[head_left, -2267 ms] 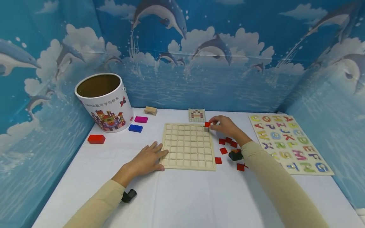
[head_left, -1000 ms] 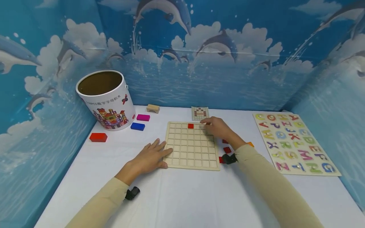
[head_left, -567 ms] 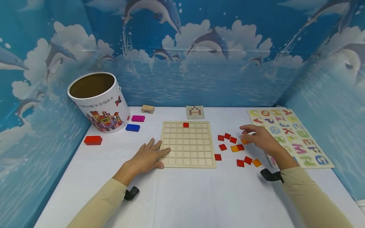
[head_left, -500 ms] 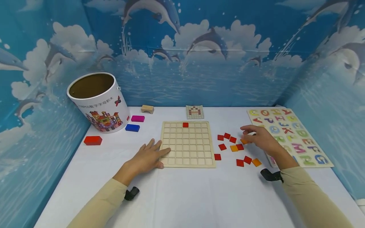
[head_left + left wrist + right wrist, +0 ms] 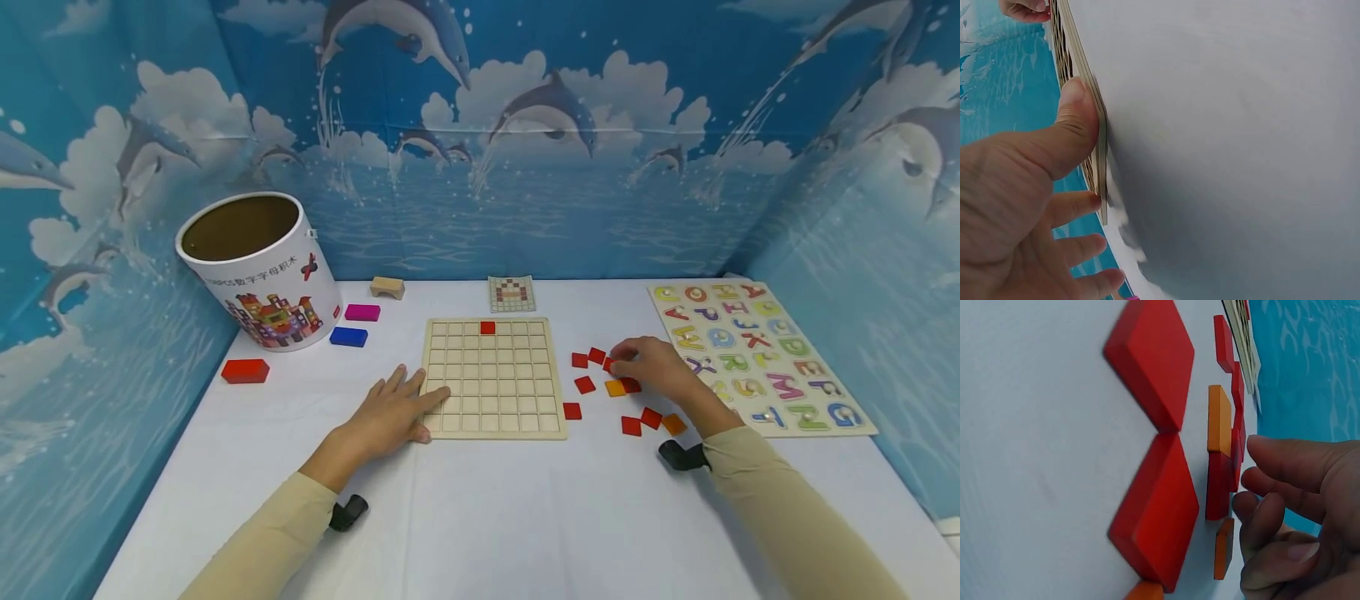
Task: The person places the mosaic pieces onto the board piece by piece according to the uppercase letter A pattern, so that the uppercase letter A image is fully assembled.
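On the grid board [image 5: 498,379]: left grip [image 5: 384,417], fingers spread. At a red tile [image 5: 607,365]: right grip [image 5: 656,367], pinch unclear; seemingly picking; next needs secure lift.

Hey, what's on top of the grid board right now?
One red tile sits on the grid board, in the middle of the far row. The left hand rests on the board's left edge near the closest corner; whatever lies beneath it is covered.

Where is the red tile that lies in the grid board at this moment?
In the head view, the red tile sits at the middle of the far row of the grid board, in front of the small pattern card and slightly left.
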A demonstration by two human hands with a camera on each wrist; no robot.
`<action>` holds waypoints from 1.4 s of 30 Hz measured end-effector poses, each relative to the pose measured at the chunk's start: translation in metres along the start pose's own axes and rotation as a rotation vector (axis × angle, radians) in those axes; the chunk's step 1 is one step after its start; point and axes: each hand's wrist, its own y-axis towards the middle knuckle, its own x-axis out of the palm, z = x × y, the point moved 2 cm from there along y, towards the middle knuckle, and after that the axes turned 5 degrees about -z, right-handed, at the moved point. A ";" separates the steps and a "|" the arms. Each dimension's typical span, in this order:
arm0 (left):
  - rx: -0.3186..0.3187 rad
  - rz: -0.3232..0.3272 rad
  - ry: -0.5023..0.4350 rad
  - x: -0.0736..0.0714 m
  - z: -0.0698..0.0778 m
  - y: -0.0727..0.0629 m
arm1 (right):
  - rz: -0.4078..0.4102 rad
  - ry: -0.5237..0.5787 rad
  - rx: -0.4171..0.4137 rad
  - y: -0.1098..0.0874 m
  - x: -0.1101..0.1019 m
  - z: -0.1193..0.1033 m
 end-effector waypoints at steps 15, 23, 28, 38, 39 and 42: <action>0.015 0.062 0.134 -0.002 -0.001 0.000 | -0.007 0.191 0.027 0.004 0.000 -0.001; 0.030 0.064 0.131 -0.002 -0.002 -0.001 | -0.016 0.512 -0.037 0.029 0.007 -0.030; 0.021 0.051 0.131 0.000 -0.001 0.002 | -0.083 0.597 -0.067 0.052 0.027 -0.061; 0.002 0.044 0.150 -0.001 -0.001 0.001 | -0.150 0.487 -0.148 0.079 0.058 -0.113; 0.002 0.046 0.156 -0.001 -0.001 0.001 | -0.139 0.429 -0.165 0.081 0.060 -0.115; 0.003 0.045 0.166 -0.002 -0.002 0.002 | -0.103 0.226 -0.210 0.084 0.062 -0.122</action>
